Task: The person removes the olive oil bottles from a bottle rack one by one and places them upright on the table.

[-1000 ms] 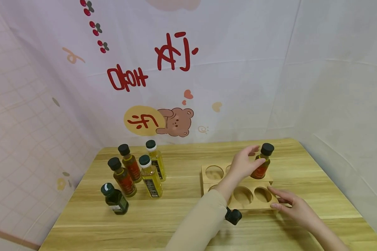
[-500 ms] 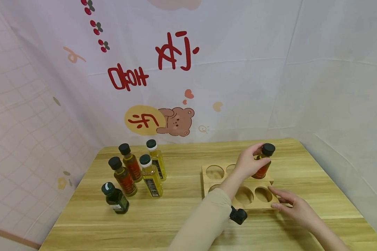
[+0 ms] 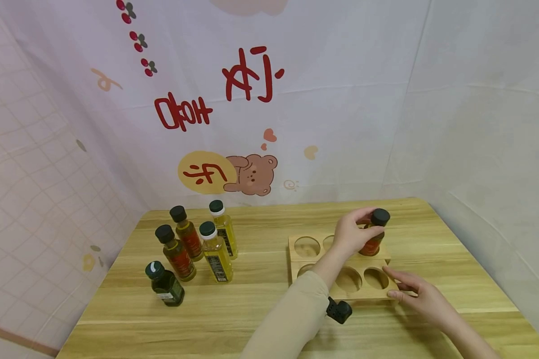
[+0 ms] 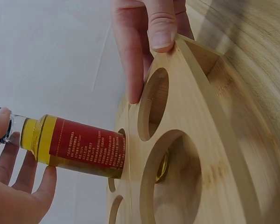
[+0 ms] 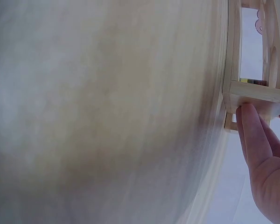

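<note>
My left hand (image 3: 350, 235) holds a bottle of oil with a red label (image 3: 372, 245) and black cap by its neck. The bottle stands in the rear-row right hole of a two-tier wooden rack (image 3: 363, 291); in the left wrist view its base (image 4: 163, 169) shows through a front hole. My right hand (image 3: 425, 298) grips the rack's right end. Its thumb lies at the front corner and the index finger farther back along the end, while more fingers (image 5: 254, 135) press flat on the end panel in the right wrist view. The rack's other visible holes have nothing in them.
On the left of the wooden table (image 3: 251, 309) stand two red-label bottles (image 3: 179, 259) with black caps, two bottles of yellow oil (image 3: 218, 262) and a short dark green bottle (image 3: 168, 289). A white printed cloth (image 3: 341, 124) hangs behind the table.
My left hand has moved right and its fingers have come in around the bottle's neck. In the last half second the bottle's cap has shifted slightly left and down. The right hand stays put.
</note>
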### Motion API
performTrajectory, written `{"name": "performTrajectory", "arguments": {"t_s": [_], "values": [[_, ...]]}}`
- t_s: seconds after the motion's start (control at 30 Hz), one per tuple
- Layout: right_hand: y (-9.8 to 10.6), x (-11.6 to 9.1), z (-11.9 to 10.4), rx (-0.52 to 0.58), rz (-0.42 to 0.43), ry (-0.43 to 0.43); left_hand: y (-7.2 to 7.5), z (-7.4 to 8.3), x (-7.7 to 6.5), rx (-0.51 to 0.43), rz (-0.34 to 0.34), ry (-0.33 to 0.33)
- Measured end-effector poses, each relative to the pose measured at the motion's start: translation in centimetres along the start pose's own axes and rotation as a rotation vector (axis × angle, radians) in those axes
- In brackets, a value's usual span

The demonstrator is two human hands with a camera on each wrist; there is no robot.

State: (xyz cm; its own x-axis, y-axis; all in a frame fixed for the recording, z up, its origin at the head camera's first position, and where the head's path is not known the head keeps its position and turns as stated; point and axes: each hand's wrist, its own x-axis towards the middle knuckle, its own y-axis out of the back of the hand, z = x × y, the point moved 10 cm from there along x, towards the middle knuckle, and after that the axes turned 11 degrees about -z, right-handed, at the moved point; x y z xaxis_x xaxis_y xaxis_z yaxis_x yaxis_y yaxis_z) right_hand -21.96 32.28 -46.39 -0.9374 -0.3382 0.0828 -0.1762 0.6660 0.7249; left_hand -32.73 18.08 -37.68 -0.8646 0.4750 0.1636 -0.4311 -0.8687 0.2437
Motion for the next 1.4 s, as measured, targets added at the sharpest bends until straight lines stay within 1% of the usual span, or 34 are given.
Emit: {"name": "performTrajectory", "arguments": {"t_s": [0.27,0.37,0.43,0.53,0.73,0.8,0.9,1.07,1.23,1.4], "values": [[0.0,-0.1,0.0,0.003,0.004,-0.007,0.6,-0.3,-0.5,-0.024,0.025,0.014],[0.0,0.0,-0.1,0.005,0.005,-0.004,0.9,-0.3,-0.7,-0.045,0.041,0.025],[0.0,0.0,-0.3,0.003,0.007,0.000,1.2,0.0,-0.8,-0.071,0.052,0.019],[0.0,0.0,-0.3,0.000,0.002,-0.006,2.0,0.8,-1.0,-0.095,0.058,-0.013],[0.1,0.1,-0.1,-0.009,-0.012,-0.040,3.7,3.5,-1.5,-0.090,0.033,-0.124],[0.0,0.0,-0.1,-0.006,-0.014,-0.043,4.3,4.1,-1.8,-0.100,0.030,-0.141],[0.0,0.0,-0.1,-0.003,-0.015,-0.050,5.3,4.7,-2.4,-0.119,0.030,-0.147],[0.0,-0.1,-0.2,-0.012,-0.007,-0.049,6.4,4.4,-3.5,-0.133,0.026,-0.122],[-0.1,-0.1,0.0,-0.020,-0.002,-0.047,7.6,3.3,-4.8,-0.141,0.033,-0.086],[-0.1,-0.1,0.3,-0.023,-0.010,-0.065,9.0,2.6,-6.0,-0.170,0.052,-0.082]]}}
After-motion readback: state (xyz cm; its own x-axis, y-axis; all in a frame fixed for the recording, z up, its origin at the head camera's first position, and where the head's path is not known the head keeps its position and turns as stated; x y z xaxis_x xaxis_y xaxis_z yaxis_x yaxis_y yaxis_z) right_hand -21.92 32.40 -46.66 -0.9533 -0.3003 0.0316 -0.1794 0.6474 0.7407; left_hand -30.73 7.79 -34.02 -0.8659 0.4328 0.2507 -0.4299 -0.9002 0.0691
